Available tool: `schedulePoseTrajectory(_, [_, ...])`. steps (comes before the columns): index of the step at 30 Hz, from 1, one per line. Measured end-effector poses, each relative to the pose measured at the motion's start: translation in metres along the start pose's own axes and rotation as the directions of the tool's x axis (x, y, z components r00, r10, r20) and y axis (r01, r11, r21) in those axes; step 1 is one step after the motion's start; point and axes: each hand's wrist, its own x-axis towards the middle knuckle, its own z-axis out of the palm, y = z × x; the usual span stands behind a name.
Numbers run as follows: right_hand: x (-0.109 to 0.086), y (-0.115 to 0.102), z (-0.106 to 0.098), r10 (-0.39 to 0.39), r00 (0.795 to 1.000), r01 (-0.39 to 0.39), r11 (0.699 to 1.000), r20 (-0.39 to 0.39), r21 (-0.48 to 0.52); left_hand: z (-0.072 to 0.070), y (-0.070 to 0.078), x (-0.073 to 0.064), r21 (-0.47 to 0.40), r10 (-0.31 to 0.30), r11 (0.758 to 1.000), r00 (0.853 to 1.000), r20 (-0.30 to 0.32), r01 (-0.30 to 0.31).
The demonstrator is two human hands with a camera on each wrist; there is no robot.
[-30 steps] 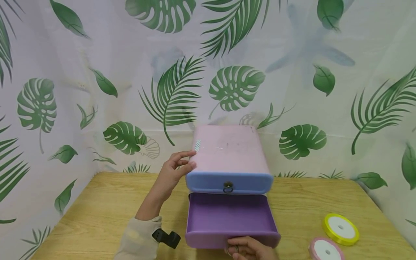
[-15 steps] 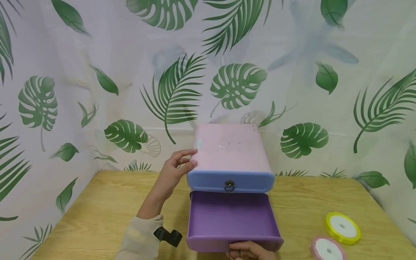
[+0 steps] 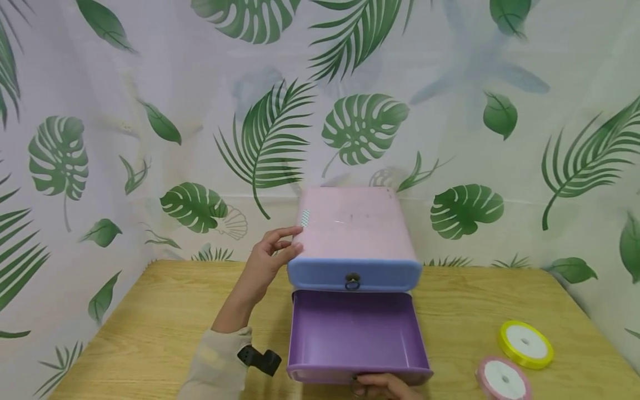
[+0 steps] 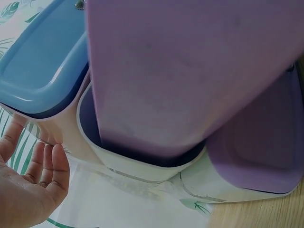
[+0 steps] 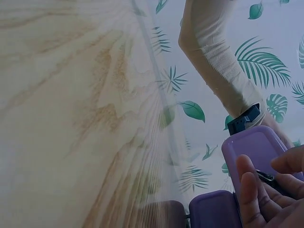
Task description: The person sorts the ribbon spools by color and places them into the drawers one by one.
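A drawer unit with a pink top (image 3: 357,222) stands on the table, its blue front drawer (image 3: 320,276) closed. Beneath it, a purple drawer (image 3: 350,339) is pulled far out, with nothing visible inside. My right hand (image 3: 387,385) pinches the dark ring handle (image 5: 267,177) on that drawer's front. At the unit's upper left edge, my left hand (image 3: 262,261) rests its fingertips and thumb against the pink casing, fingers loosely extended. In the left wrist view, another purple drawer front (image 4: 261,137) sits closed below the extended one.
Two ribbon spools, one yellow (image 3: 525,344) and one pink (image 3: 504,379), lie on the wooden table (image 3: 165,322) at the right. A white leaf-print curtain (image 3: 360,66) hangs close behind the unit. A black strap (image 3: 260,360) is on the left wrist.
The purple drawer has come a little further out toward me, with the right hand on its ring handle. The left hand keeps its place on the casing.
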Motion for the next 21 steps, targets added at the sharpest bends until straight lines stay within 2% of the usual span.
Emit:
schedulePoseTrajectory(4, [-0.002, 0.001, -0.002, 0.024, 1.000, -0.025, 0.996, 0.009, 0.086, 0.000, 0.001, 0.000, -0.002, 0.004, 1.000, 1.000, 0.005, -0.004])
schedulePoseTrajectory(7, [-0.004, -0.001, -0.006, 0.087, 0.996, -0.090, 0.982, 0.027, 0.163, 0.000, 0.001, -0.001, -0.003, 0.003, 1.000, 1.000, 0.005, -0.003])
schedulePoseTrajectory(14, [-0.009, -0.006, -0.021, 0.209, 0.972, -0.235, 0.907, 0.111, 0.348, 0.000, 0.000, 0.000, -0.005, -0.003, 1.000, 1.000, 0.001, 0.003])
schedulePoseTrajectory(17, [-0.012, -0.008, -0.025, 0.197, 0.973, -0.226, 0.912, 0.119, 0.342, 0.000, 0.000, 0.001, -0.002, -0.010, 1.000, 1.000, -0.002, 0.010])
schedulePoseTrajectory(21, [-0.015, -0.012, -0.029, 0.130, 0.983, -0.166, 0.929, 0.128, 0.332, 0.000, 0.001, 0.001, -0.001, -0.011, 1.000, 1.000, -0.003, 0.011])
